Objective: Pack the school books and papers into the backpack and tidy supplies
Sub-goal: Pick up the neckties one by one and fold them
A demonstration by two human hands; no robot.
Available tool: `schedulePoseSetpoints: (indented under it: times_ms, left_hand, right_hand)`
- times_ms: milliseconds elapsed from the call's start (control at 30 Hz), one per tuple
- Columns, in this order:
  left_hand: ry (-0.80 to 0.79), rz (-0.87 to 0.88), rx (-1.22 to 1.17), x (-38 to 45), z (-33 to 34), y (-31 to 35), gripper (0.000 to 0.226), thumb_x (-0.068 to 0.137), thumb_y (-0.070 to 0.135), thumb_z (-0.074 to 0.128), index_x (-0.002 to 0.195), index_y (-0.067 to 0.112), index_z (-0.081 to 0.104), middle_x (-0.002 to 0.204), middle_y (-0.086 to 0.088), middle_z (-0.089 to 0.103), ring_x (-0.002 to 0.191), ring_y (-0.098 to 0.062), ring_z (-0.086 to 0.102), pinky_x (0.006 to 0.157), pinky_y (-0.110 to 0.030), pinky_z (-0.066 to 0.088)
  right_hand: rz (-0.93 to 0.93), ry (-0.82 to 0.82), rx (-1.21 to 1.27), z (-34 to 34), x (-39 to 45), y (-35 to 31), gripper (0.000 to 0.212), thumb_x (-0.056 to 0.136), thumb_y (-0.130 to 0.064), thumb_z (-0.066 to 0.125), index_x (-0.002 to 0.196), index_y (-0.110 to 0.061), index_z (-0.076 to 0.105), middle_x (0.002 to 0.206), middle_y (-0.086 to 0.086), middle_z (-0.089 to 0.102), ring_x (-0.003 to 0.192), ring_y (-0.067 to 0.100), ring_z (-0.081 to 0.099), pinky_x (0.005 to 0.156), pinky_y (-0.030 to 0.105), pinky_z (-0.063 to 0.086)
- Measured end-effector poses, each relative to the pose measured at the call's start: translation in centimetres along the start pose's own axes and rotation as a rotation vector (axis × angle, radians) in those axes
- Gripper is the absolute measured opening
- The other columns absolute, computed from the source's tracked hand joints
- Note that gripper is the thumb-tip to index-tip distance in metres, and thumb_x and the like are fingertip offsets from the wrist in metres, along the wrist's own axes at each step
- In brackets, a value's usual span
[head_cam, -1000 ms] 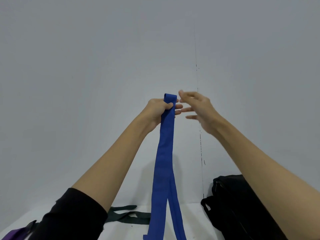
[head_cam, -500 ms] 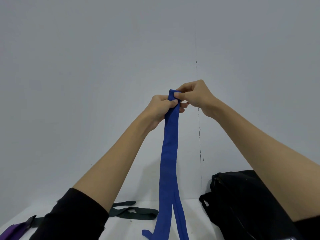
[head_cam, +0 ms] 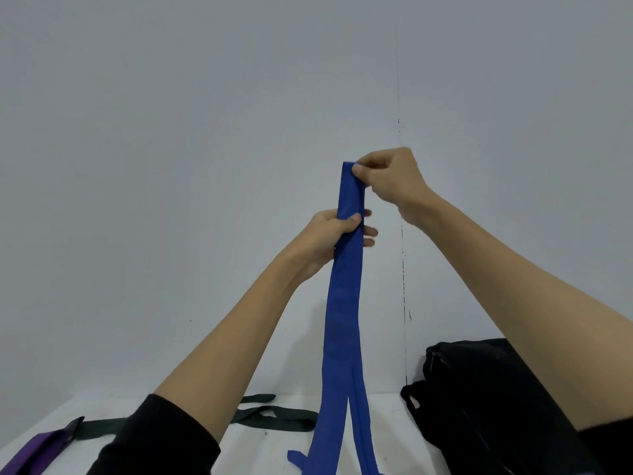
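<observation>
black backpack (head_cam: 496, 399), blue strap (head_cam: 344, 303) held up

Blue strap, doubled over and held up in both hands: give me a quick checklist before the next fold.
1. Right hand pinches the folded top of the blue strap: ok.
2. Left hand grips the strap lower down: ok.
3. Both layers aligned between the hands: ok.
4. Tails even at the bottom: not ok, they split apart near the table.
5. Strap ends: cannot tell, they run out of frame.
6. Black backpack open to receive it: cannot tell.
</observation>
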State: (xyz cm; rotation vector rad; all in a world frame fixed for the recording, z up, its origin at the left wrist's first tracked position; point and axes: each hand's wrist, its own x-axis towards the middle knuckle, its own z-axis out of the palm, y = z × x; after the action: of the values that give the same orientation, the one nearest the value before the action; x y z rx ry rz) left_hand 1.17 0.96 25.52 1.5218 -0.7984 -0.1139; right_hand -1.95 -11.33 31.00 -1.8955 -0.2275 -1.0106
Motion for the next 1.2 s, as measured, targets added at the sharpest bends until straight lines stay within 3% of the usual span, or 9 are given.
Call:
schedulePoseSetpoints:
  times_ms: [133,233,500,600,733,867,933,1033,1200]
  left_hand:
    - [-0.082,-0.108,0.033,-0.3,-0.5,-1.3,0.023,0.100,0.026,0.045,0.098,0.012,0.063,0.073,0.001,0.062,0.069,-0.012,0.065,0.067,-0.025,0.056]
    - [-0.029,-0.094,-0.033,0.2,-0.7,-0.5,0.022,0.101,0.023,0.043,0.092,0.010,0.059,0.062,0.003,0.055,0.056,-0.010,0.057,0.059,-0.023,0.053]
    - [0.156,-0.145,-0.528,1.5,-0.9,2.1,0.024,0.102,0.012,0.038,0.085,0.006,0.055,0.056,0.002,0.050,0.040,-0.006,0.050,0.048,-0.020,0.048]
    - [0.251,-0.149,-0.645,2.2,-1.7,2.5,0.026,0.101,0.008,0.036,0.083,0.005,0.055,0.057,-0.001,0.051,0.048,-0.008,0.049,0.050,-0.023,0.049]
    - [0.345,-0.111,-0.635,2.5,-2.9,1.8,0.026,0.102,0.009,0.034,0.085,0.003,0.053,0.074,-0.008,0.055,0.065,-0.015,0.055,0.077,-0.032,0.052]
    - [0.174,-0.177,-0.656,0.9,-3.3,-0.8,0.050,0.098,0.049,0.038,0.100,0.003,0.055,0.086,-0.012,0.064,0.067,-0.024,0.064,0.052,-0.032,0.052]
    - [0.000,-0.198,-0.666,-0.2,-2.8,-2.5,0.071,0.088,0.070,0.034,0.109,0.007,0.059,0.098,-0.010,0.064,0.079,-0.025,0.062,0.069,-0.034,0.056]
    - [-0.192,-0.222,-0.601,-1.7,-1.5,-4.2,0.092,0.078,0.082,0.023,0.126,0.011,0.056,0.128,-0.019,0.059,0.115,-0.040,0.056,0.105,-0.051,0.035]
    - [-0.342,-0.221,-0.612,-2.8,-0.2,-3.7,0.094,0.074,0.080,0.026,0.126,0.007,0.053,0.127,-0.019,0.060,0.116,-0.037,0.057,0.102,-0.048,0.040]
  right_hand:
    - [0.031,0.069,0.100,-0.5,1.4,-1.3,0.020,0.092,-0.009,0.054,0.073,-0.017,0.058,0.080,-0.002,0.060,0.075,0.015,0.058,0.066,0.025,0.052]
    - [0.067,0.055,0.102,-0.4,1.5,-1.1,0.008,0.093,-0.017,0.054,0.092,-0.011,0.059,0.091,0.004,0.061,0.074,0.017,0.060,0.068,0.028,0.051]
    - [0.387,-0.439,0.138,0.8,-4.4,4.1,0.086,0.076,-0.082,0.031,0.092,-0.007,0.068,0.083,0.007,0.072,0.074,0.022,0.069,0.080,0.039,0.053]
    - [0.305,-0.642,0.139,1.9,-6.7,5.6,0.049,0.086,-0.049,0.059,0.097,-0.003,0.067,0.091,0.012,0.074,0.081,0.025,0.071,0.085,0.039,0.056]
    - [0.272,-0.576,0.320,2.5,-6.9,5.4,0.017,0.094,-0.011,0.054,0.098,0.003,0.062,0.083,0.016,0.072,0.071,0.029,0.070,0.070,0.032,0.058]
    - [0.251,-0.528,0.465,2.4,-5.1,3.9,0.020,0.097,-0.011,0.047,0.098,0.000,0.064,0.086,0.015,0.071,0.072,0.023,0.070,0.065,0.027,0.057]
    - [0.264,-0.511,0.520,2.2,-4.2,3.3,0.021,0.098,-0.013,0.046,0.099,-0.002,0.065,0.088,0.011,0.072,0.078,0.020,0.070,0.073,0.029,0.058]
    - [0.285,-0.525,0.553,2.0,-3.1,2.2,0.022,0.099,-0.014,0.044,0.100,-0.002,0.062,0.088,0.011,0.073,0.079,0.023,0.071,0.075,0.034,0.059]
    - [0.317,-0.499,0.483,1.6,-1.8,1.4,0.023,0.100,-0.017,0.042,0.103,-0.005,0.062,0.092,0.004,0.073,0.079,0.016,0.071,0.063,0.025,0.056]
